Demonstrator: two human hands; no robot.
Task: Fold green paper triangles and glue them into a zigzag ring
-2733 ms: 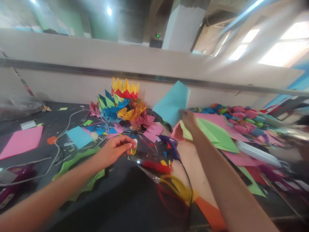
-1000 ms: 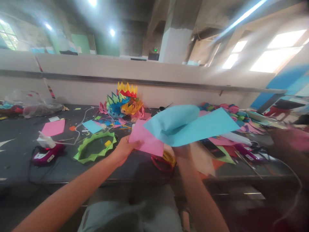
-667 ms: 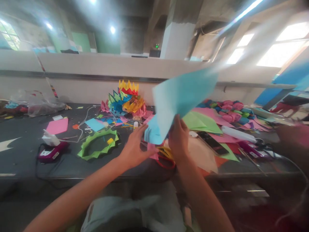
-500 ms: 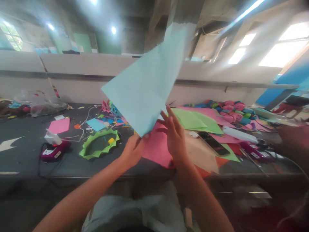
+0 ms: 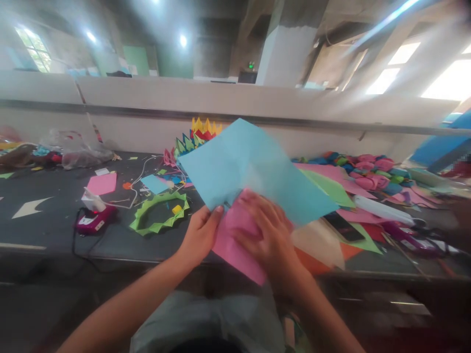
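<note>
A light blue paper sheet (image 5: 250, 166) hangs flat above the table's near edge, over a pink sheet (image 5: 235, 240). My left hand (image 5: 200, 235) pinches the near left corner of the two sheets, thumb on top. My right hand (image 5: 267, 233) lies on the pink sheet under the blue one's near edge, fingers spread and blurred by motion.
A green zigzag paper ring (image 5: 158, 218) lies left of my hands, with a magenta glue gun (image 5: 93, 220) and its cord further left. Folded paper crowns (image 5: 196, 135) stand at the back wall. Green, pink and orange sheets, a phone (image 5: 342, 226) and paper flowers (image 5: 368, 169) crowd the right.
The blue sheet has come down from an upright, raised position to lie flat over the pink sheet. My right hand has dropped onto the pink sheet.
</note>
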